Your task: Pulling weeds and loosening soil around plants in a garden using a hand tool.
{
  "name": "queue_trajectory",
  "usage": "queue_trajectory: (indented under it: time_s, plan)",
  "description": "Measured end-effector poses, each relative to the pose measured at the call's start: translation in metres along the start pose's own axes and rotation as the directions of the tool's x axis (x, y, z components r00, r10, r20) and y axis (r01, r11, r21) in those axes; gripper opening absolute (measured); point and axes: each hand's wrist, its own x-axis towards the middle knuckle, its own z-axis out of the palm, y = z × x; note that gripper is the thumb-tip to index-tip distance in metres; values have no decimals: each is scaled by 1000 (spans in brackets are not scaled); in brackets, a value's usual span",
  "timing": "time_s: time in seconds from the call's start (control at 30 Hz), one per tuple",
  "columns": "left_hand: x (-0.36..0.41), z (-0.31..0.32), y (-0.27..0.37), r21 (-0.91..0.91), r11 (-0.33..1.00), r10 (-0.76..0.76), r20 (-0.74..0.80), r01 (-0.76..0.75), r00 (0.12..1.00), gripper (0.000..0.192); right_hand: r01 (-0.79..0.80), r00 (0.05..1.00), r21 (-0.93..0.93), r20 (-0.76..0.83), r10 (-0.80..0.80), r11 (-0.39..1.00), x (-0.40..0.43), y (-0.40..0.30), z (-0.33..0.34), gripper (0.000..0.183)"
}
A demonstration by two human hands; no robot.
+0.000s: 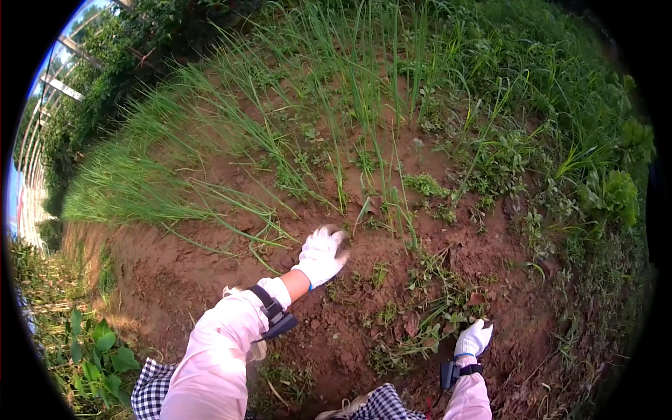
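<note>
My left hand (321, 255) wears a white knit glove with soiled fingertips. It reaches low over the reddish-brown soil (357, 315), just in front of the green onion plants (341, 173). Its thumb and fingers stand apart, and nothing shows between them. Lower on the right, my right hand (474, 337), gloved the same way, is at the ground beside a scatter of loose, uprooted-looking weeds (436, 310). Its fingers are curled, and whether they hold anything is hidden.
Low weeds (425, 185) grow among the onion stalks. Dense grass (504, 47) covers the upper right, with a lettuce-like leafy plant (614, 194) at the right rim. Broad-leaved plants (105, 352) stand at lower left. A shoe (344, 410) shows at the bottom edge.
</note>
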Motion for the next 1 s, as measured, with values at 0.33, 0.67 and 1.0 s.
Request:
queue_trajectory:
  time_s: [0.33, 0.67, 1.0]
  plan:
    - [-10, 7, 41, -199, 980, 23, 175, 12, 984, 28, 2, 999, -88, -51, -7, 996, -3, -8, -8, 32]
    - [76, 48, 42, 36, 959, -283, 120, 280, 952, 36, -32, 998, -143, -60, 23, 989, -5, -10, -3, 28]
    - [43, 45, 45, -163, 972, -137, 182, 168, 974, 41, 20, 999, -91, -40, -23, 996, -7, -12, -6, 29]
